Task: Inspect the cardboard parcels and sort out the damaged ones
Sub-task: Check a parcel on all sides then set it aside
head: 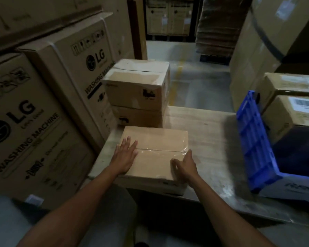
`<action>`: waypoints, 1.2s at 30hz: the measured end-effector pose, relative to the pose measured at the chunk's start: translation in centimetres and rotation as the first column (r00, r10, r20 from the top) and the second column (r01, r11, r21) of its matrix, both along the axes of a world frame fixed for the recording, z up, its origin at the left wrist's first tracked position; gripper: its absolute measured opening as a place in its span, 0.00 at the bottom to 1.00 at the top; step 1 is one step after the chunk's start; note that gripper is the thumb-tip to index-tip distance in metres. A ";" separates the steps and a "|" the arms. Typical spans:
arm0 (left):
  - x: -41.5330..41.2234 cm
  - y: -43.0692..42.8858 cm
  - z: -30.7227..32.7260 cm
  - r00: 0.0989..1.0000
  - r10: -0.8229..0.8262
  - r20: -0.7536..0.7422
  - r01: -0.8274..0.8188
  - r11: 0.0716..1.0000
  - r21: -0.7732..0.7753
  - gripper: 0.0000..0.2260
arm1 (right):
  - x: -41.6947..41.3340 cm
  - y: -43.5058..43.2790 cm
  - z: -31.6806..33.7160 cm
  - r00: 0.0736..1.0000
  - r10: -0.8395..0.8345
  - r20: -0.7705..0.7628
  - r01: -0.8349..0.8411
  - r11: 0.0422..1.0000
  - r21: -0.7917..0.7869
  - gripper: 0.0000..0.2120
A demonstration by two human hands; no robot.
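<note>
Head view: we start far left of the parcel [155, 152], where two tall cartons [34, 122] printed "LG" and "WASHING MACHINE" stand side by side, the nearer one well left of the parcel and the farther one behind and left of it.

Our left hand [126, 154] lies flat on the left part of the parcel's top. Its fingers are straight and slightly spread, pointing away from us, and they grip nothing.

The parcel itself is a plain brown box lying flat on the table [212, 139], with its near edge at the table's near edge. A strip of clear tape [159, 150] runs across its top from left to right and folds over its right edge.

Just behind the parcel stands a stack [137, 93] of two more boxes, one on the other. The upper box's top is taped and looks creased.

Our right hand [185, 165] is on the parcel's near right corner. Its fingers are loosely bent and spread on the top, and its thumb points along the right edge. The hand is blurred, so we cannot tell whether it clasps the parcel or only touches it.

Well right of the parcel a blue crate [253, 139] sits on the same table. Beyond the crate, farther right of the parcel, are two labelled boxes [289, 118], one behind the other.
</note>
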State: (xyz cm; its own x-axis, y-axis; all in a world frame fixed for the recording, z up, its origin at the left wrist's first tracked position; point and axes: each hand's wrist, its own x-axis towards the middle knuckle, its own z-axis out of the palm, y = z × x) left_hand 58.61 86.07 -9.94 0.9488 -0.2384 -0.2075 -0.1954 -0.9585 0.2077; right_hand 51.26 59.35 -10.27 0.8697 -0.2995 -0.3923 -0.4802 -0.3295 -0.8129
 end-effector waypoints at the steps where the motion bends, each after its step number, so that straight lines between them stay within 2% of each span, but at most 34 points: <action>1: 0.2 1.2 -0.2 1.000 0.015 0.002 -0.015 1.000 -0.001 0.25 | 0.1 1.2 0.0 1.000 0.019 0.008 -0.019 0.999 -0.031 0.46; 4: 1.2 4.3 -0.3 1.000 0.026 0.017 -0.026 1.000 0.003 0.25 | 0.7 4.7 0.3 0.998 0.065 0.009 -0.063 0.988 -0.138 0.47; 7: 3.0 6.5 -0.5 0.999 0.010 0.043 -0.010 1.000 -0.005 0.25 | 2.0 7.6 0.4 0.996 0.080 0.034 -0.066 0.952 -0.298 0.45; 10: 5.3 8.4 -0.5 0.998 -0.018 0.065 0.020 0.999 -0.029 0.25 | 3.4 10.5 0.7 0.968 0.233 0.095 -0.134 0.795 -0.592 0.39; 12: 7.2 9.5 -0.6 0.995 -0.049 0.082 0.054 0.997 -0.053 0.25 | 4.8 11.9 0.5 0.940 0.335 0.071 -0.199 0.702 -0.684 0.36; 16: 10.9 11.0 -0.6 0.989 -0.128 0.076 0.134 0.988 -0.075 0.27 | 8.3 12.7 -0.3 0.932 0.362 -0.019 -0.254 0.614 -0.747 0.36; 21: 14.2 12.3 -0.8 0.976 -0.207 0.069 0.210 0.977 -0.045 0.29 | 11.3 13.4 -0.4 0.931 0.359 -0.064 -0.270 0.562 -0.782 0.38; 24: 15.2 12.2 -0.8 0.976 -0.211 0.059 0.214 0.976 -0.044 0.30 | 12.2 13.5 0.3 0.932 0.354 -0.075 -0.277 0.564 -0.778 0.39; 28: 16.1 11.6 -0.7 0.974 -0.212 0.081 0.211 0.977 0.017 0.30 | 13.2 13.7 0.8 0.933 0.344 -0.109 -0.297 0.560 -0.774 0.35; 36: 15.2 10.6 0.6 0.963 -0.249 0.106 0.250 0.968 0.008 0.31 | 12.6 13.5 1.7 0.950 0.305 -0.074 -0.262 0.642 -0.720 0.37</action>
State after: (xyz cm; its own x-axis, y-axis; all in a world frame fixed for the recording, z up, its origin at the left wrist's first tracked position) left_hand 73.82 96.69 -9.33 0.8754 -0.4713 -0.1076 -0.4494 -0.8754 0.1782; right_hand 63.86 72.88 -8.53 0.9719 -0.2032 -0.1190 -0.2296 -0.9297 -0.2880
